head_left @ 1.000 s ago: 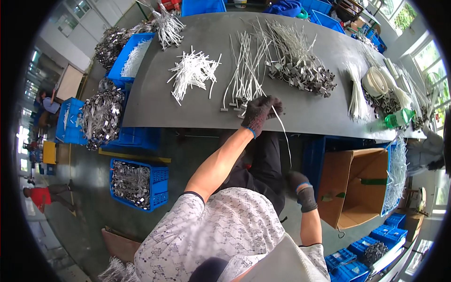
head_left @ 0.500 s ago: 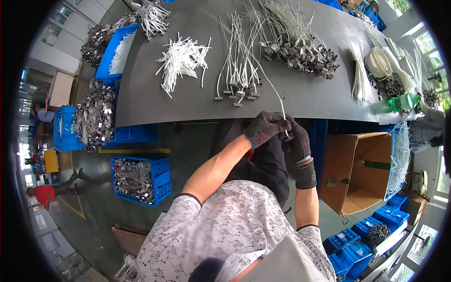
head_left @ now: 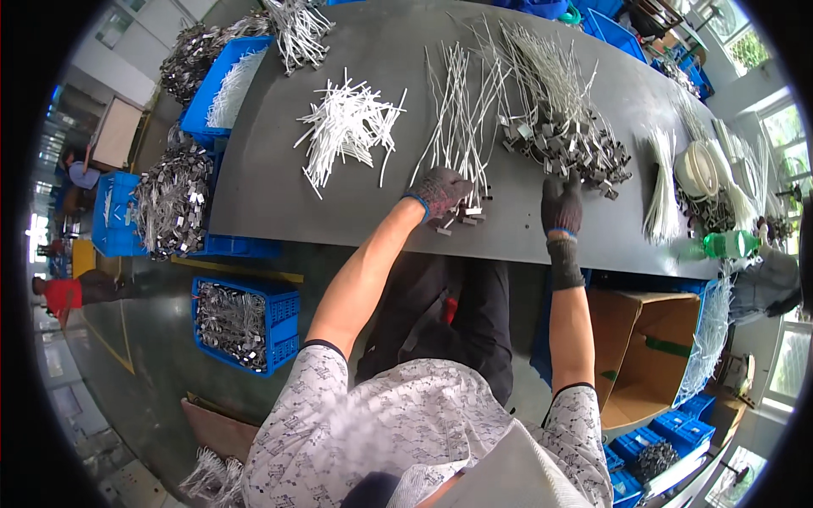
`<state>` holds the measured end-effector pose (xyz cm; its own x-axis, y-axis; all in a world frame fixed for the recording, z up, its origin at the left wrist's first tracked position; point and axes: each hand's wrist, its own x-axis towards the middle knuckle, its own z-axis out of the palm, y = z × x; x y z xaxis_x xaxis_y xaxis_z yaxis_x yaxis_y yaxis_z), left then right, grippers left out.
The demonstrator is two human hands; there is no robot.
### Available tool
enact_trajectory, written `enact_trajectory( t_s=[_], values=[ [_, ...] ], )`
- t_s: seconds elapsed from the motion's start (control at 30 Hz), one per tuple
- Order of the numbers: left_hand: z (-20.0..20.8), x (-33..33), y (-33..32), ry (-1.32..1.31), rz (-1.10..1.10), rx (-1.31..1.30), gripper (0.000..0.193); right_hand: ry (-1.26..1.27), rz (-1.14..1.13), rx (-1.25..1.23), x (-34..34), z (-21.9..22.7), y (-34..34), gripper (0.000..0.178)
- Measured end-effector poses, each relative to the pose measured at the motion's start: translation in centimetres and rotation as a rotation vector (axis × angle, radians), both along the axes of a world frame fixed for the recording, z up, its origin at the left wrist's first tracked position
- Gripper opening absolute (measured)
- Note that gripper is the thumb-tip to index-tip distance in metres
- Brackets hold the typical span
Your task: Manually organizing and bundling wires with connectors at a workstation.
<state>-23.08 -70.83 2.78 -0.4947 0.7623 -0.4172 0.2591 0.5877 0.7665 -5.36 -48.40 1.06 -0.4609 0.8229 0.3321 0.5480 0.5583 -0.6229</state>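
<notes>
Wire bundle (head_left: 457,118), right of white tube pile (head_left: 349,123): likely light, bendy; best taken near metal ends (head_left: 470,217). Left hand (head_left: 442,193): fingers curled at bundle. Right hand (head_left: 561,207), farther right. Opening, hold of both: cannot tell.

Gap between hands (head_left: 442,195), clips (head_left: 584,157) beyond

I count two gloved hands of mine, left (head_left: 443,193) and right (head_left: 562,206), two wire bunches (head_left: 458,140) (head_left: 561,140) nearest them, one loose pile of short white tubes (head_left: 349,127), one grey table (head_left: 356,216), one green bottle (head_left: 730,245), one open cardboard box (head_left: 656,351) and one person in red (head_left: 63,295).
</notes>
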Motion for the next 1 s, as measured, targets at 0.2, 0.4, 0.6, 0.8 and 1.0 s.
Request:
enact_trajectory(
  t_s=[0.2, 0.4, 0.6, 0.8, 1.0],
  values=[
    [-4.1, -2.5, -5.3, 0.498, 0.519, -0.042, 0.031, -0.087, -0.045, -0.104, -6.1, 1.0, 4.9, 0.055],
    [-8.3, -4.5, -9.6, 0.702, 0.566, -0.405, 0.033, 0.06, -0.094, -0.175, -1.1, -1.4, 6.4, 0.046],
    [-11.5, -7.0, -9.5, 0.537, 0.419, -0.449, 0.036, 0.741, -0.13, -0.962, 1.3, -3.5, 7.2, 0.033],
    [-11.6, -5.1, -12.2, -0.042, 0.766, -0.052, 0.02, 0.158, 0.163, -0.272, 4.9, -6.5, 9.5, 0.019],
    [-9.4, 0.1, -16.2, -0.561, 0.925, 0.35, 0.013, 0.257, 0.164, -0.833, 11.3, -10.5, 9.7, 0.035]
  ],
)
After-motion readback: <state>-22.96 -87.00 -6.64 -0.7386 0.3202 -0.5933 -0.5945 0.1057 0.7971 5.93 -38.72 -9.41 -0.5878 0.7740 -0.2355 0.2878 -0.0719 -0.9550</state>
